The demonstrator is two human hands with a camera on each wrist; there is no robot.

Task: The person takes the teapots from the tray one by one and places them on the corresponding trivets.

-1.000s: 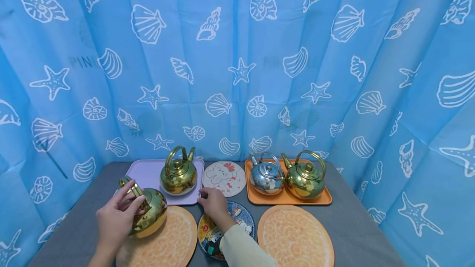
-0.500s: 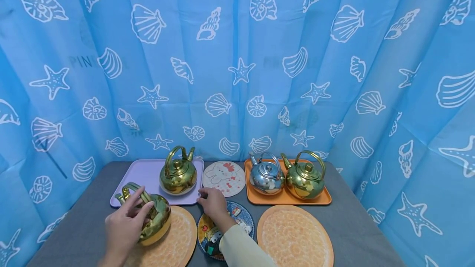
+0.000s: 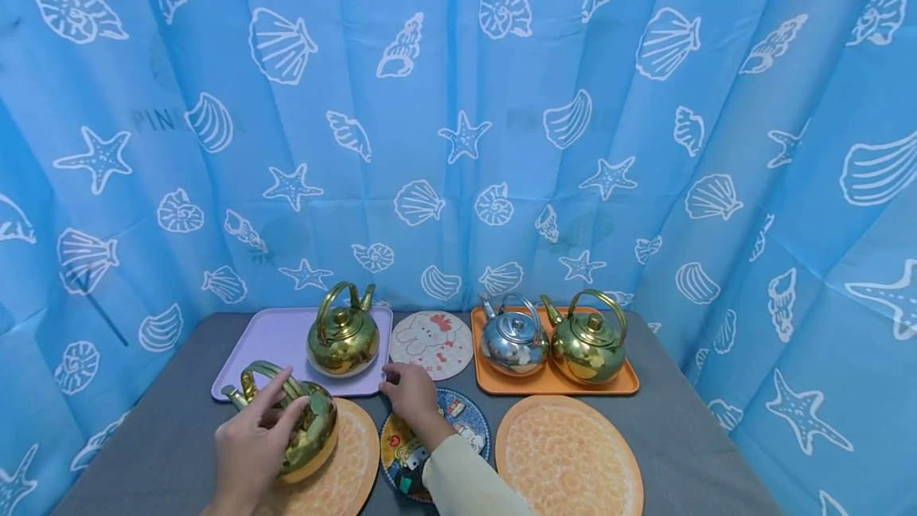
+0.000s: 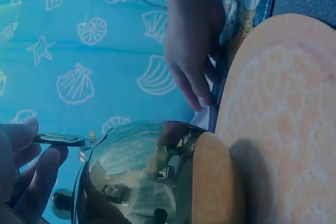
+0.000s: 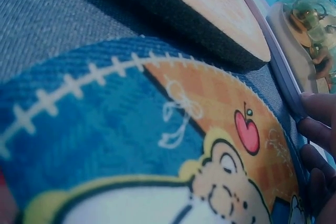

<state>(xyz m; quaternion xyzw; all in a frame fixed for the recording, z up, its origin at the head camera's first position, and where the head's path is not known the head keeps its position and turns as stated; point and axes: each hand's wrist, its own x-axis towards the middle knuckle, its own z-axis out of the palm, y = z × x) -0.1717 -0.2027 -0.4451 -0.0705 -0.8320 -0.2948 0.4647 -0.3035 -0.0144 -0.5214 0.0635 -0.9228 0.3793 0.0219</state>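
In the head view my left hand (image 3: 254,444) grips the arched handle of a shiny gold teapot (image 3: 318,428), low over the left round tan placemat (image 3: 351,460). Its spout points left and away. Seen from the left wrist, thumb and fingers pinch the handle, and the mat shows as a reflection in the pot's belly (image 4: 142,171). My right hand (image 3: 414,396) pinches the front right corner of the lilac tray (image 3: 279,333) between thumb and fingers. Another gold teapot (image 3: 344,345) stands upright on that tray's right half.
An orange tray (image 3: 573,390) at the right bears a silver teapot (image 3: 516,345) and a gold one (image 3: 591,349). A rabbit-print round mat (image 3: 433,341) lies between the trays. Under my right forearm is a blue cartoon mat (image 3: 458,420); right of it lies another tan placemat (image 3: 569,456).
My left hand has carried the gold teapot to the right and a little nearer, uncovering the lilac tray's front left corner. My right hand has stayed at the tray corner.
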